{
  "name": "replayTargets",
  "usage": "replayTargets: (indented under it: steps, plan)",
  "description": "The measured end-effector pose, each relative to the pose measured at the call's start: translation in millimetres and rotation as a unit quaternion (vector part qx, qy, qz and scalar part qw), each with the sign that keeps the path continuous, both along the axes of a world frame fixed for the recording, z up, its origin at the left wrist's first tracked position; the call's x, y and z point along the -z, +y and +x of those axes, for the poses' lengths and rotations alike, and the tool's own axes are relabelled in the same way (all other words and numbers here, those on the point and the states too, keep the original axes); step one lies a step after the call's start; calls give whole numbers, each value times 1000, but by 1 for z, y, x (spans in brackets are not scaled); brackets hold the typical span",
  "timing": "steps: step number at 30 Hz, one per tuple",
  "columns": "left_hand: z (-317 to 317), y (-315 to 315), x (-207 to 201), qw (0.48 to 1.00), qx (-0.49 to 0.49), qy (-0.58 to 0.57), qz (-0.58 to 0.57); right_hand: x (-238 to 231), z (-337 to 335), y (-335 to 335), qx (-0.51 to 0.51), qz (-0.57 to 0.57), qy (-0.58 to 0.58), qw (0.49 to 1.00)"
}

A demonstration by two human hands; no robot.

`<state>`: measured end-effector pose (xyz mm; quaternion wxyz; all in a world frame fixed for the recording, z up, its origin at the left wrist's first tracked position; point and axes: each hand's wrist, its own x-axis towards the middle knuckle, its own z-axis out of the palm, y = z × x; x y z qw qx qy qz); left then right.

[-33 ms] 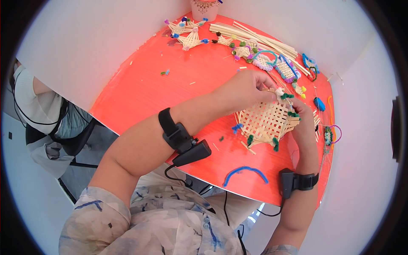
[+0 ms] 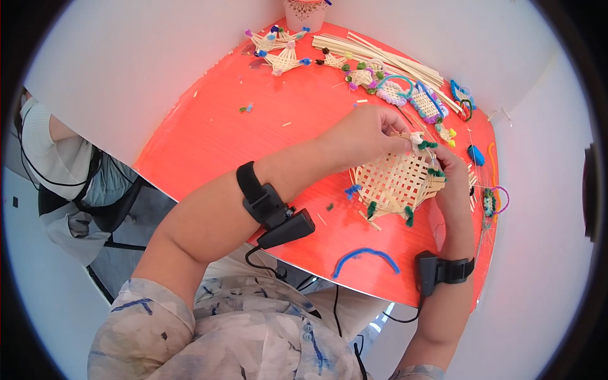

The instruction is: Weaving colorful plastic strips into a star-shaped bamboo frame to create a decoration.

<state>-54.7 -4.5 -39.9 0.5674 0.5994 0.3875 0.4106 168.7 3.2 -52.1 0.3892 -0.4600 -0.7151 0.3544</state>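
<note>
A round woven piece of pale bamboo strips (image 2: 394, 180) is held above the red table. Short dark green pipe cleaner (image 2: 409, 216) twists sit around its rim, with a white one (image 2: 416, 139) at the top. My left hand (image 2: 380, 130) pinches the far edge beside the white twist. At the right edge, my right hand (image 2: 448, 171) is closed with bent fingers on the rim near another green twist; its fingertips are partly hidden. A blue pipe cleaner piece (image 2: 353, 190) shows at the left rim.
A curved blue pipe cleaner (image 2: 367, 254) lies near the front edge of the red table (image 2: 221, 133). Woven stars (image 2: 283, 61), small decorated weavings (image 2: 428, 104) and bundled bamboo strips (image 2: 380, 57) line the back. A pink pot (image 2: 305, 15) stands behind; another person (image 2: 60, 152) sits at left.
The woven piece has tipped very slightly, its lower rim shifting a little left. Both hands keep their places on its edge.
</note>
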Motion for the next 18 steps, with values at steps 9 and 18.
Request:
replayTargets:
  steps: [9, 18]
  plan:
    - [-1, 2, 2, 999, -15, -10, 27, -8, -9, -8, -37, 15, -41, 998]
    - [-5, 9, 3, 998, -4, -69, -10, -7, 6, 0, 7, 59, -128, 990]
